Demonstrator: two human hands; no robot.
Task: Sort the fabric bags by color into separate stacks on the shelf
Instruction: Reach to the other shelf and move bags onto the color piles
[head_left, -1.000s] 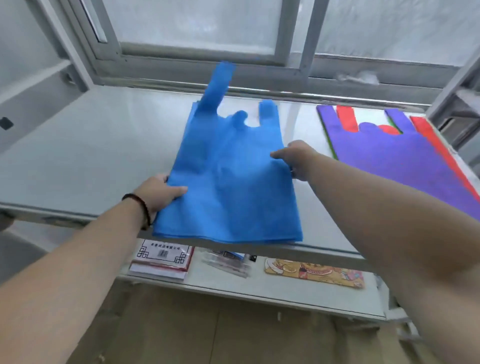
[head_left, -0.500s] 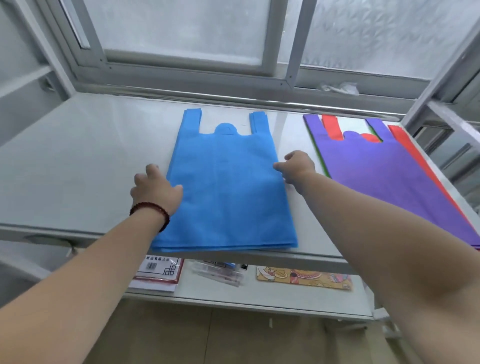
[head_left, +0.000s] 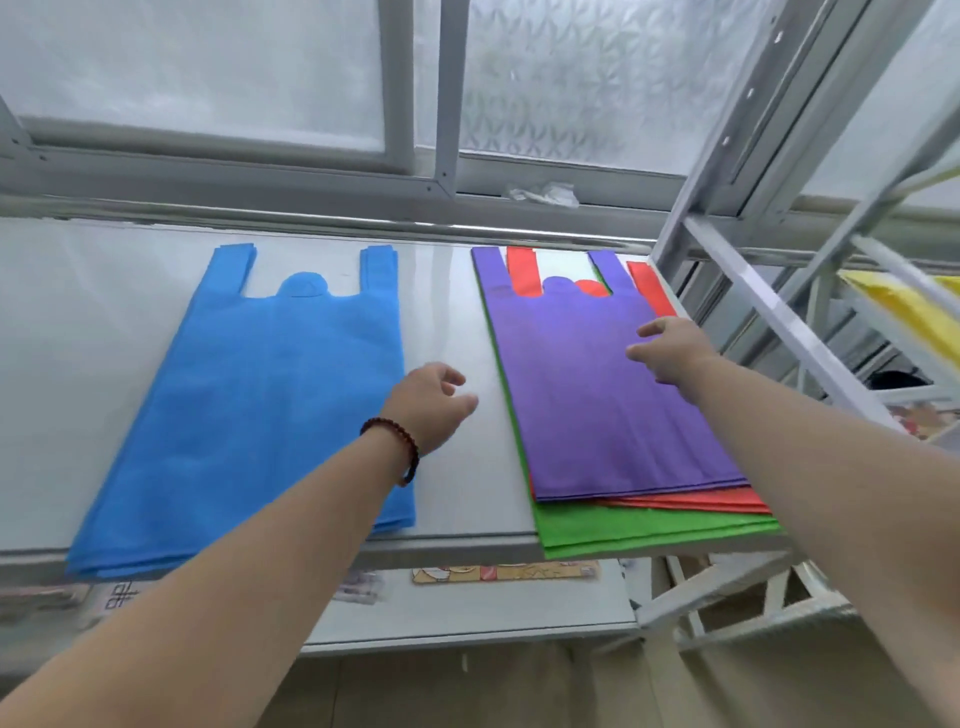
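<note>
1. The blue bags (head_left: 260, 405) are lying flat in one stack on the left part of the shelf (head_left: 78, 312), handles pointing toward the window (head_left: 208, 78), front edge overhanging the shelf lip slightly.
2. The left hand (head_left: 428, 402) is hovering over bare shelf between the two stacks, fingers loosely curled and holding nothing; the blue stack's right edge is passing under the wrist with its bead bracelet (head_left: 400, 447).
3. The purple bag (head_left: 587, 389) is topping the mixed pile, with red bags (head_left: 691, 501) and green bags (head_left: 649, 530) showing beneath it.
4. The right hand (head_left: 670, 348) is reaching over the purple bag's right side, fingers spread and relaxed, gripping nothing; cannot tell whether the fingertips are touching the fabric.
</note>
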